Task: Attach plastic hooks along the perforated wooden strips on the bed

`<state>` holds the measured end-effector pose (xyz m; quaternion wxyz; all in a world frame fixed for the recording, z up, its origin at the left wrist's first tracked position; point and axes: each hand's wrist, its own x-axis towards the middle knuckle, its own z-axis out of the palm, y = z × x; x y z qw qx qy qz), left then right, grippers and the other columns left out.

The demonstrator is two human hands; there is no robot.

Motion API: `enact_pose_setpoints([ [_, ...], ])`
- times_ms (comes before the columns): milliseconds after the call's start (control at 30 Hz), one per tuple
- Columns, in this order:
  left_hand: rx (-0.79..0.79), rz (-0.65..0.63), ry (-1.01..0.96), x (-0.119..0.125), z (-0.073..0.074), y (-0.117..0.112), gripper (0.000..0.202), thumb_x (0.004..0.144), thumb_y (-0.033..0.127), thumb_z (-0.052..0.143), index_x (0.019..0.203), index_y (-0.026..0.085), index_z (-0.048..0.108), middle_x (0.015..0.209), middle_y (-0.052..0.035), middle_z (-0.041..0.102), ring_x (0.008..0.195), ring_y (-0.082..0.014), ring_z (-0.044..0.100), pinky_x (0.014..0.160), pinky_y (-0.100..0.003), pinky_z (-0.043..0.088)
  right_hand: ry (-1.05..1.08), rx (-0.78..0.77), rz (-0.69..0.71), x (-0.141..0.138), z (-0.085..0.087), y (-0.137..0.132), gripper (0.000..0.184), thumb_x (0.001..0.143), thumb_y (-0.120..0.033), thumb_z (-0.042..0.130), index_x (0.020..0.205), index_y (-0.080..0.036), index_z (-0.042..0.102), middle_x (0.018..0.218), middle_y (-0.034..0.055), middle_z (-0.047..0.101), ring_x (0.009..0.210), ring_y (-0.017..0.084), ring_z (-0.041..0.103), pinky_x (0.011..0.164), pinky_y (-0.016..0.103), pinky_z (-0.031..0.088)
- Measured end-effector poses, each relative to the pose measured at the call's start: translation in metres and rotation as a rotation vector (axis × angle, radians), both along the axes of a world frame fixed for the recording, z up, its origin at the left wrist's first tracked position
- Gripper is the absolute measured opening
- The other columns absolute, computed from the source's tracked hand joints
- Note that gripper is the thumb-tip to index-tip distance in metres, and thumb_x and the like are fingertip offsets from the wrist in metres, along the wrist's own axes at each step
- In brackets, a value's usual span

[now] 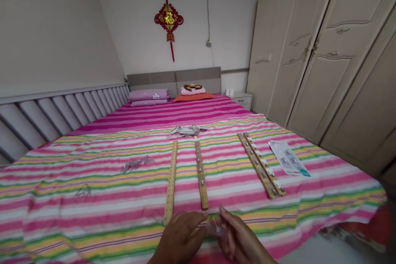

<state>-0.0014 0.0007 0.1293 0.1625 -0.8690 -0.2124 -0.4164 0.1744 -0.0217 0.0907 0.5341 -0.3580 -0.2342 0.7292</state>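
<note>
My left hand (182, 235) and my right hand (241, 239) are close together at the bottom of the head view. Their fingertips pinch a small clear plastic packet (214, 227) between them. Something thin and pale shows in it, too blurred to name. Just beyond my hands lies a wooden strip with a row of small metal pieces (201, 171), its near end bare. To its left is a bare wooden strip full of small holes (171, 185). Further right, two wooden strips (260, 167) lie side by side, bearing metal pieces and white round parts.
A blister pack (289, 159) lies at the right on the striped sheet (108, 214). Several plastic packets (187, 130) are heaped beyond the strips. Crumpled clear wrappers (136, 164) lie at the left. A railing (77, 107) borders the bed; wardrobes (324, 70) stand on the right.
</note>
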Motion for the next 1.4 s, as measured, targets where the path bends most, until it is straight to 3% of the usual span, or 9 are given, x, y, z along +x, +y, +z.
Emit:
enact_pose_setpoints([
  [100, 0.093, -0.033, 0.065, 0.004, 0.008, 0.0, 0.017, 0.091, 0.019, 0.047, 0.088, 0.02, 0.063, 0.088, -0.0004, 0.073, 0.076, -0.0101, 0.064, 0.07, -0.021, 0.047, -0.031, 0.05, 0.074, 0.008, -0.004, 0.001, 0.043, 0.066, -0.047, 0.075, 0.047, -0.015, 0.054, 0.029, -0.0074, 0.038, 0.024, 0.004, 0.032, 0.029, 0.017, 0.021],
  [200, 0.043, -0.017, 0.141, 0.001, 0.003, 0.001, 0.015, 0.091, 0.017, 0.048, 0.092, 0.018, 0.063, 0.093, -0.0016, 0.072, 0.078, -0.0107, 0.063, 0.072, -0.023, 0.046, -0.06, 0.063, 0.119, 0.013, -0.006, 0.0, 0.04, 0.065, -0.045, 0.076, 0.05, -0.013, 0.058, 0.033, -0.0049, 0.044, 0.026, 0.004, 0.033, 0.029, 0.017, 0.02],
  [433, -0.004, 0.083, 0.061, 0.004, -0.023, 0.003, 0.015, 0.087, 0.011, 0.051, 0.09, 0.018, 0.063, 0.093, -0.0027, 0.072, 0.082, -0.0127, 0.063, 0.077, -0.027, 0.044, -0.149, -0.028, -0.066, 0.008, -0.017, 0.001, 0.045, 0.068, -0.059, 0.069, 0.063, -0.015, 0.058, 0.043, -0.0011, 0.057, 0.031, 0.007, 0.046, 0.031, 0.017, 0.03],
  [600, -0.013, 0.135, -0.005, 0.018, -0.018, 0.004, 0.02, 0.086, 0.009, 0.049, 0.092, 0.021, 0.064, 0.088, -0.0007, 0.073, 0.081, -0.0117, 0.065, 0.08, -0.029, 0.043, -0.242, 0.045, -0.026, 0.001, -0.029, -0.002, 0.047, 0.062, -0.06, 0.073, 0.062, -0.017, 0.055, 0.034, -0.0045, 0.05, 0.027, 0.005, 0.036, 0.031, 0.016, 0.021],
  [700, -0.009, 0.135, -0.053, 0.02, -0.013, 0.004, 0.018, 0.084, 0.009, 0.052, 0.091, 0.021, 0.064, 0.087, -0.0008, 0.073, 0.081, -0.012, 0.065, 0.083, -0.03, 0.043, -0.283, 0.06, -0.156, 0.003, -0.027, -0.002, 0.044, 0.065, -0.058, 0.073, 0.066, -0.017, 0.057, 0.035, -0.0066, 0.047, 0.031, 0.004, 0.034, 0.034, 0.017, 0.022],
  [800, -0.046, 0.184, -0.135, 0.019, -0.011, 0.002, 0.015, 0.083, 0.011, 0.057, 0.09, 0.022, 0.064, 0.09, -0.0024, 0.072, 0.085, -0.014, 0.064, 0.084, -0.031, 0.043, -0.289, 0.073, -0.254, 0.007, -0.023, 0.0, 0.042, 0.062, -0.054, 0.076, 0.076, -0.016, 0.064, 0.045, -0.0049, 0.054, 0.037, 0.005, 0.039, 0.038, 0.017, 0.027],
  [900, -0.067, 0.268, -0.222, 0.018, -0.017, -0.003, 0.013, 0.083, 0.014, 0.058, 0.086, 0.024, 0.066, 0.091, -0.0022, 0.072, 0.087, -0.0153, 0.064, 0.086, -0.033, 0.041, -0.215, 0.091, -0.237, 0.006, -0.019, 0.0, 0.047, 0.059, -0.055, 0.078, 0.083, -0.016, 0.068, 0.066, 0.0011, 0.065, 0.042, 0.007, 0.045, 0.038, 0.018, 0.03],
  [1200, -0.028, 0.302, -0.336, 0.037, -0.028, -0.012, 0.007, 0.08, 0.02, 0.063, 0.078, 0.025, 0.067, 0.085, 0.0026, 0.074, 0.087, -0.013, 0.063, 0.107, -0.037, 0.024, -0.329, 0.123, -0.225, -0.009, -0.005, -0.007, 0.044, 0.058, -0.057, 0.077, 0.06, -0.017, 0.058, 0.04, -0.0078, 0.045, 0.033, 0.004, 0.033, 0.036, 0.019, 0.026],
  [1400, -0.004, 0.275, -0.332, 0.041, -0.027, -0.012, 0.011, 0.082, 0.018, 0.059, 0.077, 0.025, 0.065, 0.081, 0.0035, 0.074, 0.083, -0.0134, 0.064, 0.11, -0.04, 0.02, -0.344, 0.1, -0.191, -0.009, -0.01, 0.0, 0.047, 0.052, -0.059, 0.078, 0.059, -0.015, 0.061, 0.047, -0.0047, 0.052, 0.031, 0.003, 0.033, 0.034, 0.02, 0.022],
])
